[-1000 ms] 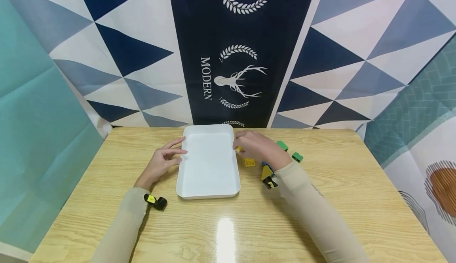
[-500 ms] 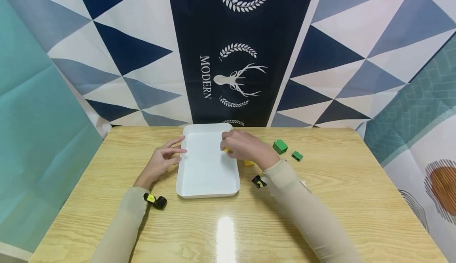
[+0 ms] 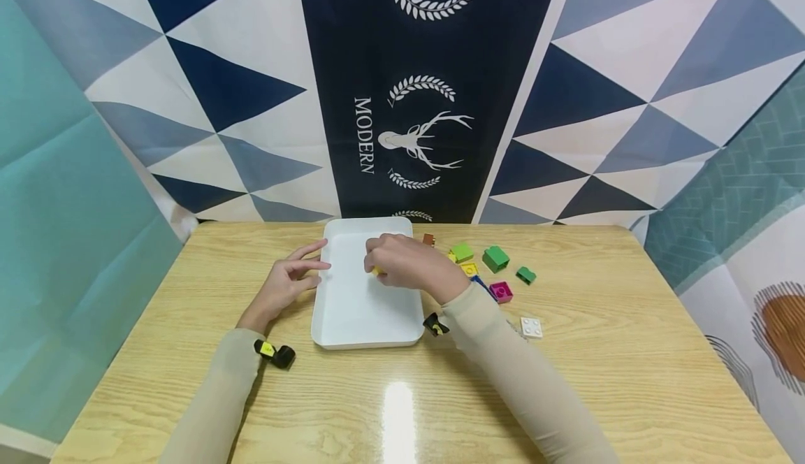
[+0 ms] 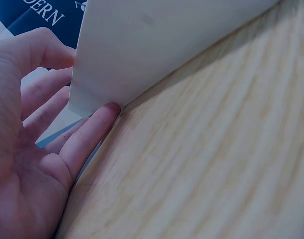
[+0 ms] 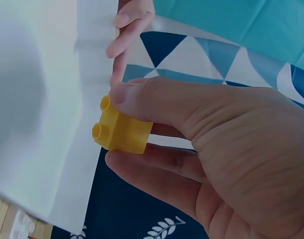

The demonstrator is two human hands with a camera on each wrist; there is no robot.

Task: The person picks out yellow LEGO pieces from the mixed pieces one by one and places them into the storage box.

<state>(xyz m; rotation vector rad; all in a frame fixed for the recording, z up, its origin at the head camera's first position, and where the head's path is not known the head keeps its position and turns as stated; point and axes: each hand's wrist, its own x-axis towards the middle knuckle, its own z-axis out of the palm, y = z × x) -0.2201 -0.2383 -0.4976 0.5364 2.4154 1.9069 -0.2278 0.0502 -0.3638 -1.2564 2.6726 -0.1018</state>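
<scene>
A white tray [image 3: 371,324] lies on the wooden table. My right hand [image 3: 405,261] is over it, pinching a yellow toy brick [image 5: 123,128] between thumb and fingers; two studs show at one end in the right wrist view. In the head view the hand hides most of that brick. My left hand [image 3: 286,286] is at the tray's left side with its fingers spread and fairly straight. Its fingertips touch the tray's wall and rim, as the left wrist view shows.
Right of the tray lie loose bricks: lime [image 3: 462,252], green [image 3: 496,258], small green [image 3: 525,275], yellow [image 3: 469,269], magenta [image 3: 501,292], brown [image 3: 429,240] and white [image 3: 531,328]. A blue piece [image 3: 483,286] is partly hidden by the right arm. Patterned cloth hangs behind the table.
My right hand has carried the yellow brick left, from beside the tray's right edge to above its middle. More loose bricks have come into sight. The left hand stays put.
</scene>
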